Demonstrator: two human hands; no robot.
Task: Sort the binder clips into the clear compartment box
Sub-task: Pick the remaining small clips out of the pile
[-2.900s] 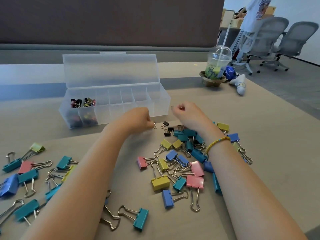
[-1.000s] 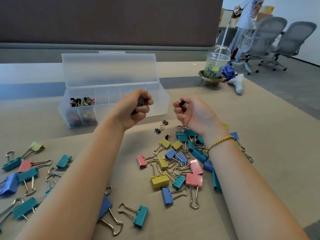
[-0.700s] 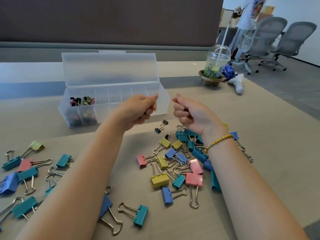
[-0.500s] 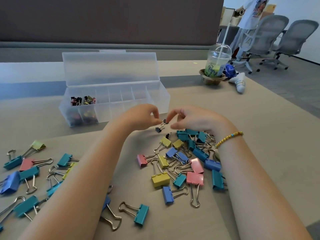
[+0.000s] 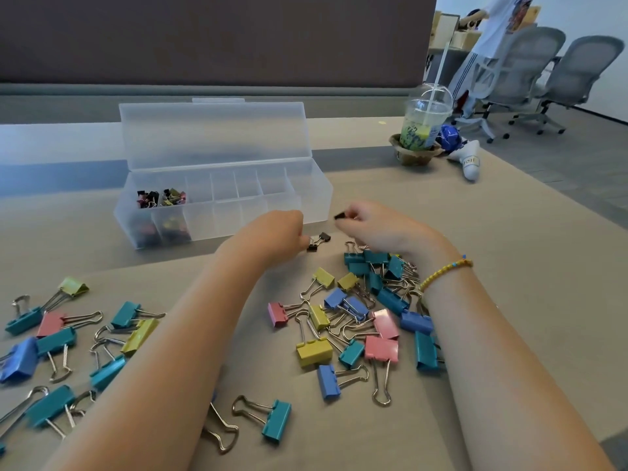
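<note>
Right hand (image 5: pixel 377 229) pinches tiny black metal binder clip (image 5: pixel 339 216); left hand (image 5: pixel 275 237) curled at two more (image 5: pixel 317 241), grip unclear. Risk: small clips slip en route to clear plastic compartment box (image 5: pixel 272 205), wrong cell.

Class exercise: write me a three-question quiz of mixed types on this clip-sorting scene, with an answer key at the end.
1. True or false: the lid of the clear compartment box is shut.
2. What does the right hand pinch? A) pink clip B) small black clip C) straw
3. Fill in: sorted clips lie in the box's two ____-most compartments.

Key: 1 false, it stands open; 2 B; 3 left.
</note>
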